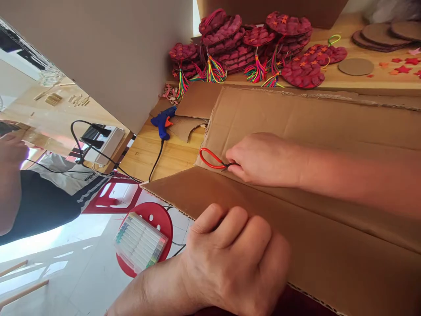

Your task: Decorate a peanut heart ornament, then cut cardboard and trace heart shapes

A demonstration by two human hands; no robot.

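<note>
My right hand (268, 159) is closed around scissors, whose red handle loop (213, 166) sticks out to the left of the fingers. The blades are hidden. Beneath it lies a large creased sheet of brown cardboard (312, 118), and the hand is close to the fold. At the near side, a cardboard flap (322, 245) slopes toward me. My left hand (235, 259) is curled into a fist over that flap's edge, its thumb out of sight.
A blue glue gun (162, 123) with a black cord lies on the wooden table (177, 154). Behind are stacks of red braided discs (226, 33) with tassels. Cardboard circles (381, 34) sit at right. A marker case (141, 241) rests on a red stool (166, 215). Another person's arm (9, 149) shows at left.
</note>
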